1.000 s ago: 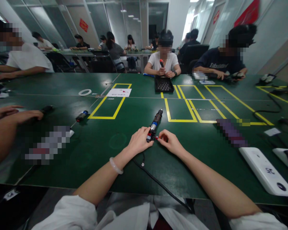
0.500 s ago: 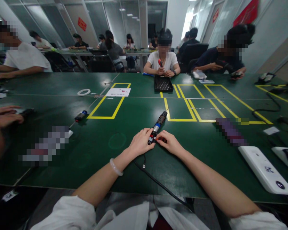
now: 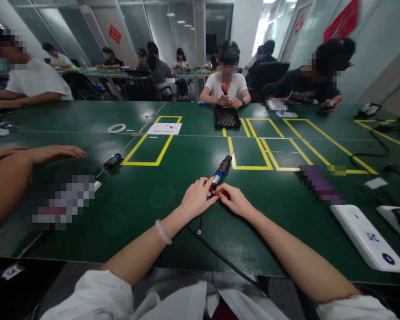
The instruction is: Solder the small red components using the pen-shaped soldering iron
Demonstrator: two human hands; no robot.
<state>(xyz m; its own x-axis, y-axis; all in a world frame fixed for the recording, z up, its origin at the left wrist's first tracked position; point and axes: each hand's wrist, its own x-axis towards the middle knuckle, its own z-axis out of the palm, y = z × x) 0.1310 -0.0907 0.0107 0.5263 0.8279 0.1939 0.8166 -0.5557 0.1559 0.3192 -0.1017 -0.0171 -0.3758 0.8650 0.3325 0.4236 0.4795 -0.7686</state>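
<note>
A slim motor assembly (image 3: 223,165) lies slantwise on the green table, with a black front, a silver-and-blue band and a thin shaft at its far end. My left hand (image 3: 197,197) is closed over its near end, holding it from the left; the thumb lies along the near side. At the right of that end, my right hand (image 3: 232,198) pinches with thumb and forefinger. Something small and orange-red shows at those fingertips, too small to name. A black cord (image 3: 220,255) runs from beneath my left hand to the table's front edge. Beside it is a small ring terminal (image 3: 199,232).
To the left lie a similar blue-banded motor part (image 3: 112,162) and a blurred-out phone-like object (image 3: 68,195). A white power bank (image 3: 366,238) and a dark phone-like object (image 3: 321,184) are at right. Across the table, a person works over a black tray (image 3: 227,124).
My hands stay at the motor assembly, with only small shifts of the fingers. At left, another person's hand has stretched rightward. The person at far right has shifted the dark device in their hands.
</note>
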